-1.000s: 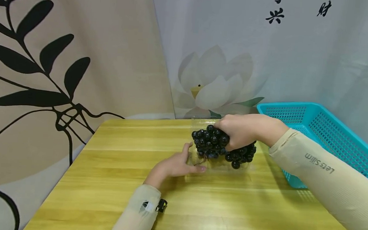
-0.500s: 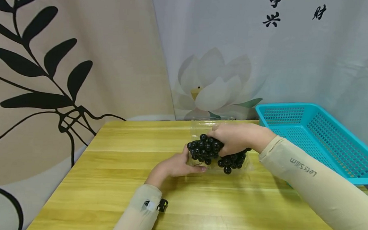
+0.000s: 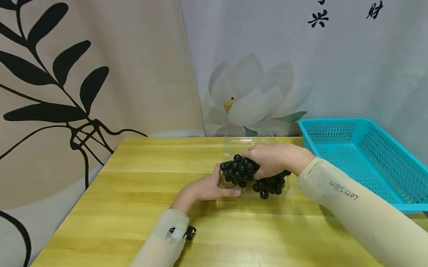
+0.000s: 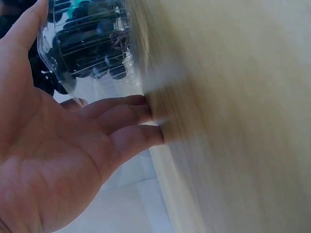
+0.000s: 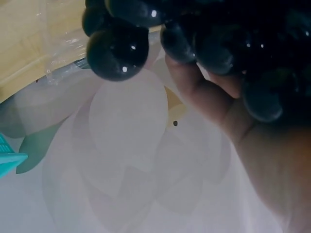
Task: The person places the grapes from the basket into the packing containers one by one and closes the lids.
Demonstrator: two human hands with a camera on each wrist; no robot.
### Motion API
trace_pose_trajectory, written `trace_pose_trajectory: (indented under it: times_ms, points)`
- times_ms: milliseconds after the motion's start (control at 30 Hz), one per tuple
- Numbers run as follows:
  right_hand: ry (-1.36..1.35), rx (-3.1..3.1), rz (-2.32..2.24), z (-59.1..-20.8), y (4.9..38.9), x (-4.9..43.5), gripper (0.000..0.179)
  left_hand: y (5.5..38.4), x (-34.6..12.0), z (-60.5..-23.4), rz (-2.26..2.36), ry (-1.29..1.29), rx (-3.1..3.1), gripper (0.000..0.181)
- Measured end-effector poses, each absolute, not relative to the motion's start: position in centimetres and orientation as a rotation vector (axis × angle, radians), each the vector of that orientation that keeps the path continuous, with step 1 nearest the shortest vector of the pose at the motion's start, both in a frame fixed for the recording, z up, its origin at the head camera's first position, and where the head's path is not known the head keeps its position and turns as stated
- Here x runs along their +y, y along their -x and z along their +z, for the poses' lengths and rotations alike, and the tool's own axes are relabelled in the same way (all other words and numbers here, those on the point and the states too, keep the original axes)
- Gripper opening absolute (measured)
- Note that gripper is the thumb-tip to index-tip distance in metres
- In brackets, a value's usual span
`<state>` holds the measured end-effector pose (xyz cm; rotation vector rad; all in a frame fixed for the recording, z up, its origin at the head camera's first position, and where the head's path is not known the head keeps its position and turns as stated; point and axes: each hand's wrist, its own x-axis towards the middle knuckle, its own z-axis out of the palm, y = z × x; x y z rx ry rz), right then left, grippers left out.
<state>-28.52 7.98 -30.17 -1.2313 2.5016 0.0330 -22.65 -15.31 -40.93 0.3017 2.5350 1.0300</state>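
Note:
In the head view, two clumps of a bunch of dark grapes (image 3: pixel 238 170) hang on either side of my right hand (image 3: pixel 270 158), which grips the bunch from above, over a clear plastic box (image 3: pixel 250 142). The right wrist view shows glossy round grapes (image 5: pixel 118 54) close up, with fingers curled behind them. My left hand (image 3: pixel 211 188) is at the box's left front corner, thumb stretched along the near side and the other fingers fairly straight. In the left wrist view, more grapes show through the ribbed wall of the plastic box (image 4: pixel 92 53), and the fingertips rest at the wooden tabletop.
A turquoise mesh basket (image 3: pixel 397 167) stands at the right back of the wooden table (image 3: pixel 153 186), behind my right forearm. Printed curtains hang along the table's back edge, with a leaf pattern at left and a flower at right.
My right hand, gripping the grapes, has come slightly nearer and to the left, uncovering more of the basket. The left hand has stayed at the box corner.

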Motion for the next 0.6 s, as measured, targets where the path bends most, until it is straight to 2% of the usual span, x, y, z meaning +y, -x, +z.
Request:
trace_pose_trajectory:
  times_ms: [267,467,600]
  points:
    - [1.229,2.569,0.125,-31.1,28.5,7.8,0.077,22.9,-15.2,-40.8,0.979,-0.285,2.557,0.116]
    - [1.193,2.566,0.082,-31.4,28.4,8.2,0.081,22.8,-15.3,-41.0,1.009,-0.303,2.569,0.112]
    - [1.143,2.554,0.105,-31.2,28.5,8.7,0.087,22.9,-15.2,-41.1,0.986,-0.302,2.588,0.118]
